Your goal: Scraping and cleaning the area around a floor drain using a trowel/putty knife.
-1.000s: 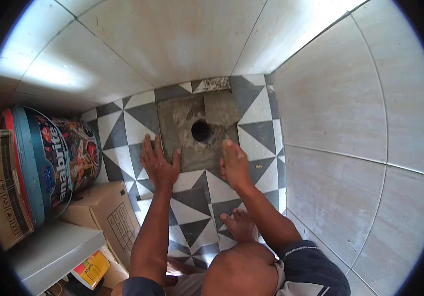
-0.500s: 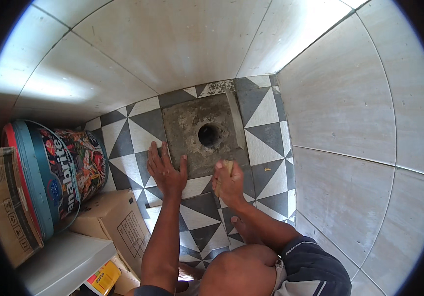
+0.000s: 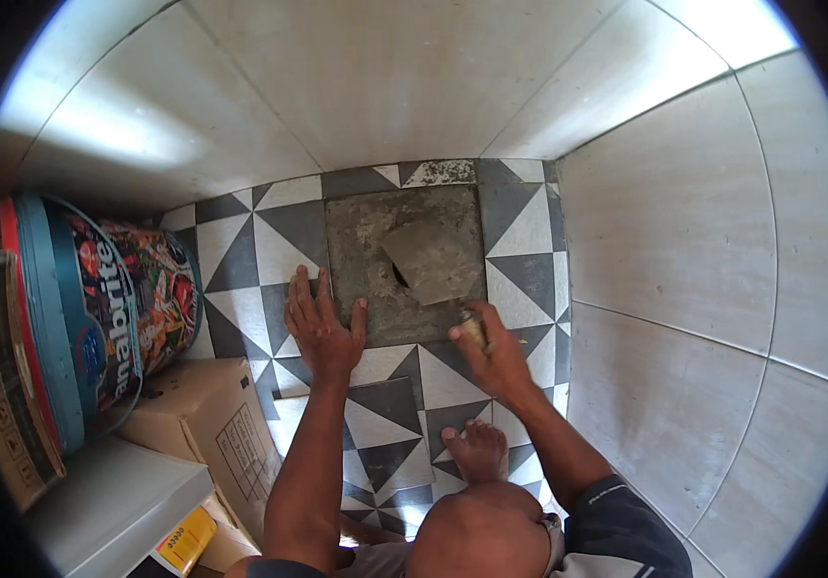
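My right hand (image 3: pixel 496 354) grips the handle of a trowel (image 3: pixel 433 258). Its flat grey blade reaches over a square patch of bare cement (image 3: pixel 354 231) in the tiled floor. The blade covers most of a round drain hole (image 3: pixel 400 276); only a dark sliver of the hole shows at its left. My left hand (image 3: pixel 325 332) rests palm down, fingers spread, at the patch's left edge, partly on the patterned tiles and holding nothing.
Tiled walls (image 3: pixel 664 212) close in at the back and right. On the left are a large teal bucket (image 3: pixel 58 328) on its side, cardboard boxes (image 3: pixel 183 405) and a white surface (image 3: pixel 135 491). My bare foot (image 3: pixel 478 451) is on the black-and-white floor tiles (image 3: pixel 385 453).
The trowel blade has swung left from the patch's right side, turning from edge-on to flat over the hole. My right hand has shifted right. My left hand stays put.
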A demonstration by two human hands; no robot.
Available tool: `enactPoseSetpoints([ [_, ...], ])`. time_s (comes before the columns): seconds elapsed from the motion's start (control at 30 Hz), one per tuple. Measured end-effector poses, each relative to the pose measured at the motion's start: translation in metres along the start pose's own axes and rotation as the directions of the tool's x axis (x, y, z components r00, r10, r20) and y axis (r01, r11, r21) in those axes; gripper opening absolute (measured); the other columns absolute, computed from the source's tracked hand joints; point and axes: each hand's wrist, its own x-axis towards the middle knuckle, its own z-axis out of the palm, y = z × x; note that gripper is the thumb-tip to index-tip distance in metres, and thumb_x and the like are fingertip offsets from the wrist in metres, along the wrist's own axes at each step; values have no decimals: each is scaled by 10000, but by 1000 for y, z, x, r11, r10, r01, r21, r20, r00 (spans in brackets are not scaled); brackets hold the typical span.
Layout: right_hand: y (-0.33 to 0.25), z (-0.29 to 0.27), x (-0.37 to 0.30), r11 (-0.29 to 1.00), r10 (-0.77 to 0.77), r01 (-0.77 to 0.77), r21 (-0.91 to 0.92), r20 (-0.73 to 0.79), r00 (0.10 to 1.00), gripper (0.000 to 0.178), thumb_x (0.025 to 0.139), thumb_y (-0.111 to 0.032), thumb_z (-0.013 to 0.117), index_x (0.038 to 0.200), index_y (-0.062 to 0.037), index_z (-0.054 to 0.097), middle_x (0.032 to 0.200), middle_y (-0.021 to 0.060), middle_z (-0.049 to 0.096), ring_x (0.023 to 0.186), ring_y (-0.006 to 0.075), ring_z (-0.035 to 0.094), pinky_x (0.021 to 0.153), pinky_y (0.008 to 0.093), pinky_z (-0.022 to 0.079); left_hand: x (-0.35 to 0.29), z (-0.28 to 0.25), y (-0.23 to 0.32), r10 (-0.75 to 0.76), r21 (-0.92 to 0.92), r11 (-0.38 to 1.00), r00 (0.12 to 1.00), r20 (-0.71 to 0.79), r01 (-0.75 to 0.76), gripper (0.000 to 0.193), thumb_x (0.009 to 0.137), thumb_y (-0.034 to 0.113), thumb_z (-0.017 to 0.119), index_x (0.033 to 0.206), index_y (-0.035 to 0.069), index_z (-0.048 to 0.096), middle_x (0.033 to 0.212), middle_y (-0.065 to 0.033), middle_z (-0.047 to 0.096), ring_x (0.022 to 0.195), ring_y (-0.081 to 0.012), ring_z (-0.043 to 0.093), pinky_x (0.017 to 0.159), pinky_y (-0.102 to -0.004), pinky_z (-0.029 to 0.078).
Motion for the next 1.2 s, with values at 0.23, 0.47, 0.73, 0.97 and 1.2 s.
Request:
enactPoseSetpoints([
  [0.23,-35,-37,51,853,-115,169,-493,139,984,347,1028,-313,558,1217,-22,568,984,263,701,870,486,681,729,562,532,-3,-1,-5,-15,-16,1000,1000,21,15,714,933,444,653,1518,95,441,1634,-182,292,1506,-365,289,1211,-553,232],
  [0.47,-80,-51,90,581,-35,255,-773,290,957,333,1046,-374,502,1119,-54,561,984,265,687,837,462,692,690,580,539,-6,-1,-9,-8,-78,997,1000,5,9,711,950,444,630,1534,98,421,1640,-175,285,1519,-347,266,1231,-539,212],
  [0.73,-94,-68,104,288,-211,395,-872,345,915,310,1063,-372,482,1180,-86,512,940,259,676,784,476,685,656,577,541,-10,3,-20,-8,-121,993,999,-53,1,711,922,404,682,1524,113,441,1637,-153,307,1510,-349,296,1226,-540,230],
  [0.97,-79,-98,85,303,-175,250,-920,204,963,298,1058,-348,496,1119,-70,585,802,266,696,782,485,691,679,575,535,-38,-11,-38,110,-182,978,994,14,-106,733,935,464,648,1536,99,442,1683,-127,241,1556,-319,214,1271,-500,162],
  [1.2,-115,-74,90,299,-31,239,-924,241,970,298,1048,-319,503,1093,-48,618,867,237,726,862,451,706,759,571,538,-62,-23,-45,100,-228,971,991,84,-79,803,920,503,665,1570,115,396,1689,-134,225,1570,-315,182,1277,-498,136],
])
